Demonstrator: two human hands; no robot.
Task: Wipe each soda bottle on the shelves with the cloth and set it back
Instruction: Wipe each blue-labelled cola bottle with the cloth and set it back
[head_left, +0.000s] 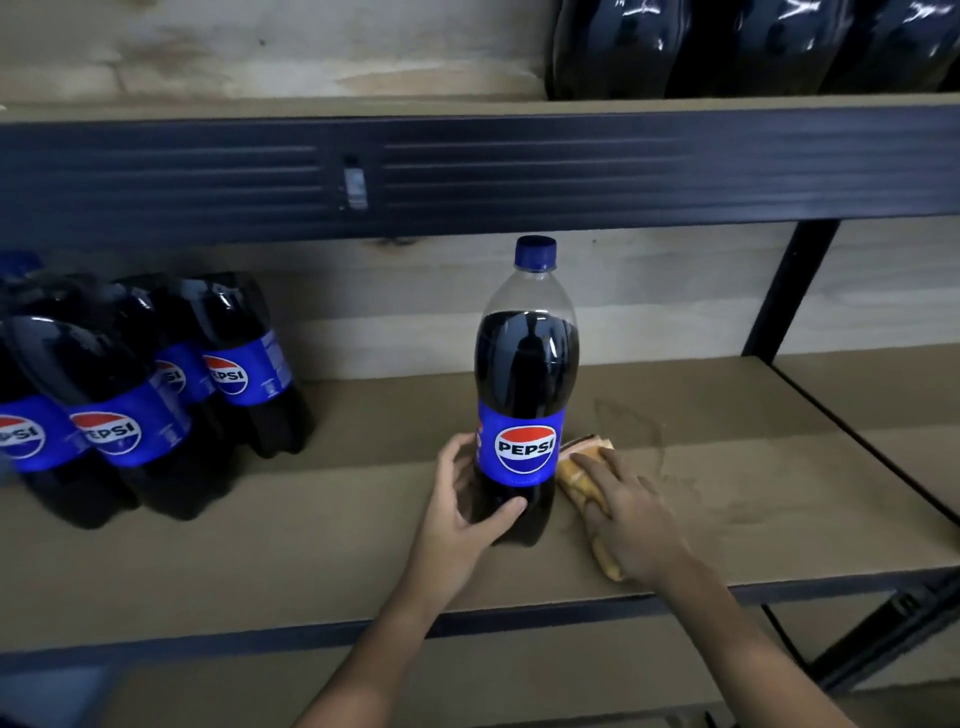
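Observation:
A large Pepsi bottle (524, 395) with a blue cap and blue label stands upright on the middle shelf (311, 545). My left hand (467, 504) grips its lower part, thumb across the front and fingers round the left side. Just right of the bottle's base lies a folded orange-yellow cloth (576, 475) on the shelf. My right hand (628, 519) lies on top of the cloth with its fingers stretched out, covering most of it.
Several more Pepsi bottles (124, 400) stand grouped at the left of the same shelf. Dark bottles in plastic wrap (753, 47) sit on the upper shelf at the right. A dark metal beam (519, 171) runs overhead and an upright post (789, 291) stands at the right.

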